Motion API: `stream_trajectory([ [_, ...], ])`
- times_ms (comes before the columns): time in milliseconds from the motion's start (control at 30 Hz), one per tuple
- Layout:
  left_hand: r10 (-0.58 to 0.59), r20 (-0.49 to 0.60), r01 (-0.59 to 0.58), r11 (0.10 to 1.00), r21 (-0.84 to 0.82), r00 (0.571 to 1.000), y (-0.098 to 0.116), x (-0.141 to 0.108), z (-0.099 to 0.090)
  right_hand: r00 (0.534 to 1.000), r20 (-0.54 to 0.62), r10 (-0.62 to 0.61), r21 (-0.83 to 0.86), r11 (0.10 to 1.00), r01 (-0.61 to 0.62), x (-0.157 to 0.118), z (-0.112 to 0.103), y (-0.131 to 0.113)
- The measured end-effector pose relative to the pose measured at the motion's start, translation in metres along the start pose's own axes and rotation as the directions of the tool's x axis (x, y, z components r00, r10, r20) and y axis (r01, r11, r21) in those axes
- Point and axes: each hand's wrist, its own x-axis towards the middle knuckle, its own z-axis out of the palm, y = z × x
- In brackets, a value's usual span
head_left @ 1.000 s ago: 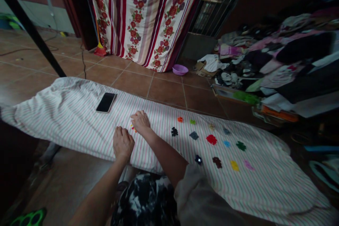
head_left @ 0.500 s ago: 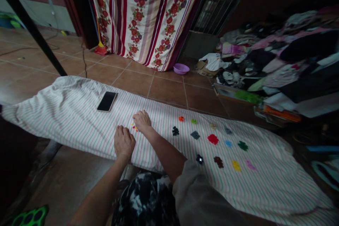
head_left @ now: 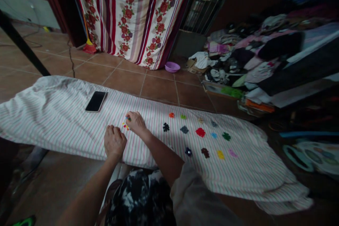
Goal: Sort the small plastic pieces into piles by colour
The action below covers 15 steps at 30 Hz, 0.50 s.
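Observation:
My right hand is pinched over a small blue and green piece, just above a small group of mixed pieces, mostly yellow and red. My left hand rests on the striped cloth beside that group, its fingers curled together; whether anything is under them is hidden. Right of my hands lie several small piles sorted by colour, among them black, orange, grey, red, dark green, brown and yellow.
A phone lies on the cloth to the left. Beyond the cloth are a tiled floor, a purple bowl, a floral curtain and a red broom. Clothes are heaped at the right.
The view has shifted, so everything sits further left. My right hand has risen slightly from the mixed pieces, and a blue and green piece now shows at its fingertips. My left hand stays beside them.

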Motion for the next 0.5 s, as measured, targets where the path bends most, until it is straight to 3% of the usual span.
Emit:
stream_trajectory([
  [167,0.019,0.022,-0.019,0.999,0.028,1.0,-0.001,0.001,-0.002,0.995,-0.083,0.048,0.012,0.999,-0.048,-0.026,-0.015,0.024],
  [300,0.034,0.024,-0.035,0.999,0.033,0.999,-0.001,0.001,-0.003,0.972,-0.196,0.127,0.048,0.992,-0.12,-0.051,-0.036,0.06],
  [400,0.03,0.032,-0.031,0.999,0.026,0.999,-0.001,0.001,-0.004,0.919,-0.338,0.205,0.121,0.977,-0.173,-0.075,-0.056,0.098],
  [500,0.045,0.041,-0.047,0.998,0.048,0.998,-0.002,0.001,-0.003,0.833,-0.472,0.289,0.202,0.955,-0.216,-0.106,-0.079,0.142],
])
